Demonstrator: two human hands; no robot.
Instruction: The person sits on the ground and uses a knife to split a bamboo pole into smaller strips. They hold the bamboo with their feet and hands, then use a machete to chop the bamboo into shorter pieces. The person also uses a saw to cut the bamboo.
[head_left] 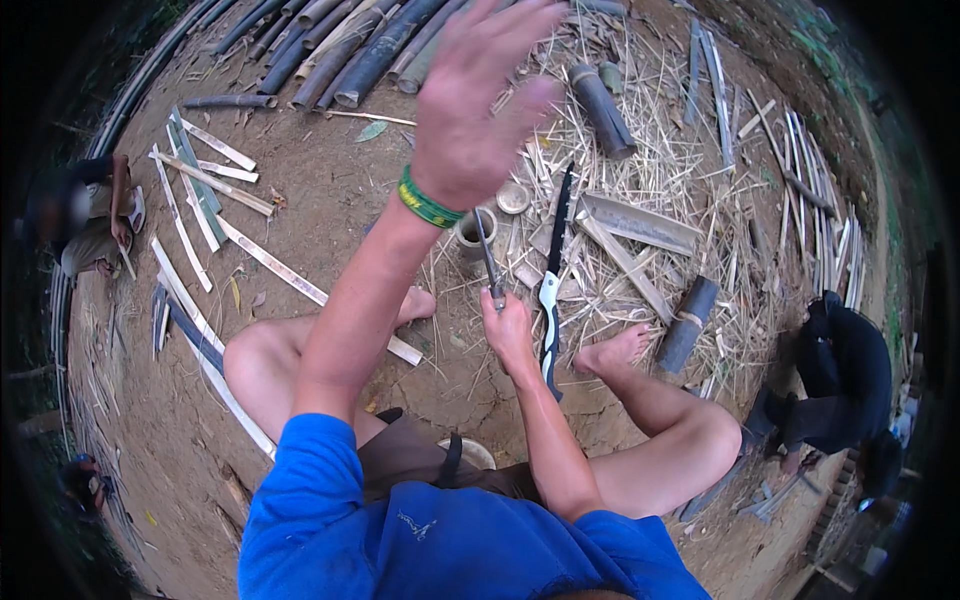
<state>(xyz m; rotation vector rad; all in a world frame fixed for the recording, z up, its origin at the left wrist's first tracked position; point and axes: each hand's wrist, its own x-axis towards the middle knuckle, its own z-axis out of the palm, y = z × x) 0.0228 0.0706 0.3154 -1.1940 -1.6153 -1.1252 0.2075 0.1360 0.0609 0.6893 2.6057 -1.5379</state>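
Note:
My left hand (480, 115) is raised high, its fingers spread and slightly blurred, with nothing seen in it; a green and yellow band circles the wrist. In my right hand (508, 328) is a knife (488, 250), its narrow blade pointing away from me. Behind that blade stands a short, hollow bamboo section (472, 242) with its mouth upward. Just right of the right hand lies a hand saw (558, 250) with a dark toothed blade and a white and black handle. A split bamboo trough (640, 222) rests beyond the saw, among pale shavings.
Dark bamboo poles (375, 55) are heaped at the far left. Split strips (270, 262) lie on the dirt at left. Cut bamboo tubes (688, 325) and shavings (655, 130) cover the right side. Other people crouch at the left (95, 215) and right (845, 370).

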